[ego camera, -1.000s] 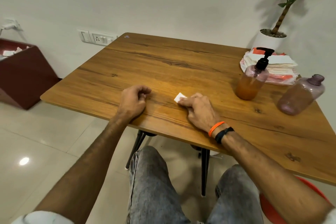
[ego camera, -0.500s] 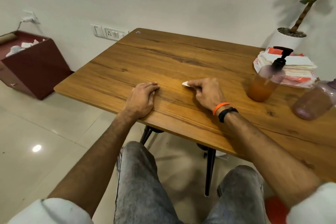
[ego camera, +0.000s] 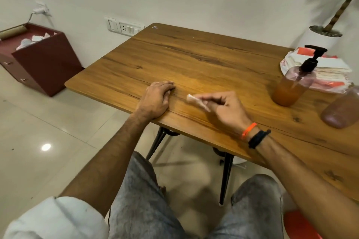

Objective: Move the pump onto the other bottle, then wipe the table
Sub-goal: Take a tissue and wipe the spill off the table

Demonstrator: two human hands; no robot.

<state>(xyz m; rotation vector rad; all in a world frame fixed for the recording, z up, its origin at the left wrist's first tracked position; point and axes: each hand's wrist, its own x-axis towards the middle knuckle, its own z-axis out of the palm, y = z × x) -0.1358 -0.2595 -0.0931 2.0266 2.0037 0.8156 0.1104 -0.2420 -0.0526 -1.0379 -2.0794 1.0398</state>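
My right hand (ego camera: 223, 107) pinches a small crumpled white tissue (ego camera: 196, 101) just above the wooden table (ego camera: 194, 60), near its front edge. My left hand (ego camera: 157, 99) rests flat on the table at the front edge, fingers together, holding nothing. At the right stands a clear bottle with orange liquid (ego camera: 291, 87), and the black pump (ego camera: 312, 58) sits on it. A second pinkish bottle (ego camera: 342, 108) stands beside it at the frame's right edge, partly cut off.
A stack of folded papers or packets (ego camera: 326, 68) lies behind the bottles. A white pot with a plant (ego camera: 322, 37) stands at the back right. A dark red bin (ego camera: 38, 60) with paper scraps sits on the floor at left. My knees are below the table's front edge.
My right hand has lifted the tissue off the table surface and shifted slightly toward me. The left hand has flattened from a fist. The camera has turned left.
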